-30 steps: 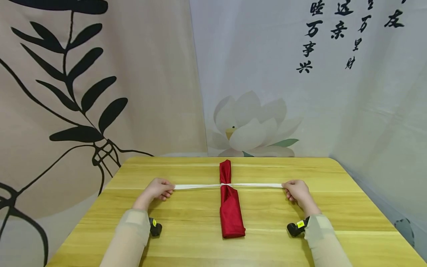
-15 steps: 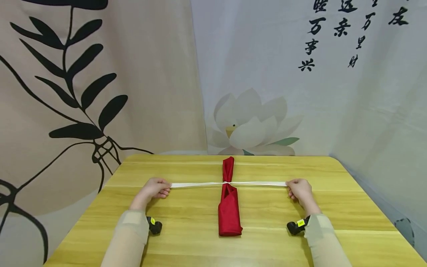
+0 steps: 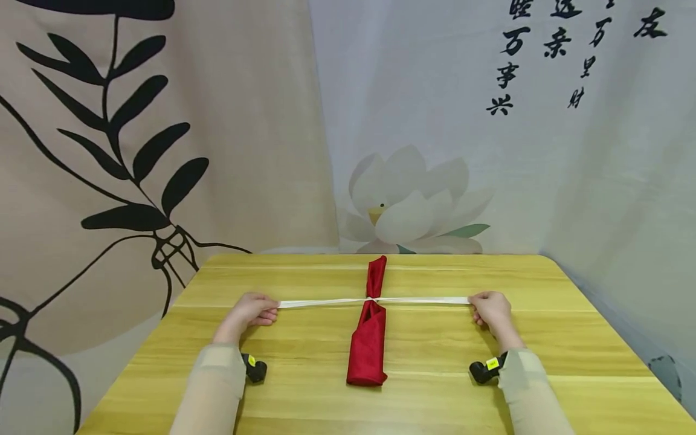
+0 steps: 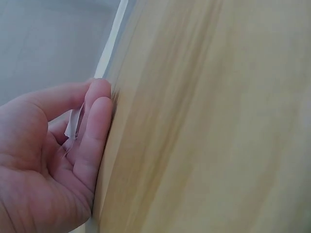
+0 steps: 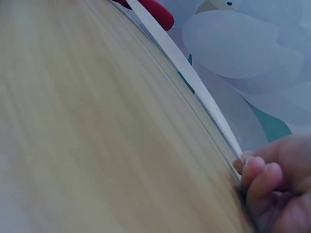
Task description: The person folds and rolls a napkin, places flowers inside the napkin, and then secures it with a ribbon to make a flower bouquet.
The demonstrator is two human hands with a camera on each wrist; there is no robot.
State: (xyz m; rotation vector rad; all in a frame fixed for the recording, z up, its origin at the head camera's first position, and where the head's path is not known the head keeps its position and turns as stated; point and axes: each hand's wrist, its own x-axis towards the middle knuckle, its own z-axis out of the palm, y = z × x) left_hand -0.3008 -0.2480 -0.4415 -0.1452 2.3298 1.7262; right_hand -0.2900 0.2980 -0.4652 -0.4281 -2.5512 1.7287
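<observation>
A red cloth bundle stands out at mid-table, cinched at its neck by a white ribbon that crosses it. The ribbon runs taut to both sides. My left hand pinches its left end between thumb and fingers; in the left wrist view a frayed tail of ribbon sticks out inside that hand. At the other end my right hand pinches the ribbon, and in the right wrist view the strip slants up from the fingertips toward the red cloth. What the cloth wraps is hidden.
The wooden table has a rounded far corner on the right. Behind it hangs a curtain printed with leaves, a lotus and writing. Black wrist cameras sit under both wrists, over the tabletop.
Both hands have drawn slightly farther apart with the ribbon between them. The red bundle has turned, its wide bottom end swinging left and its top end right.
</observation>
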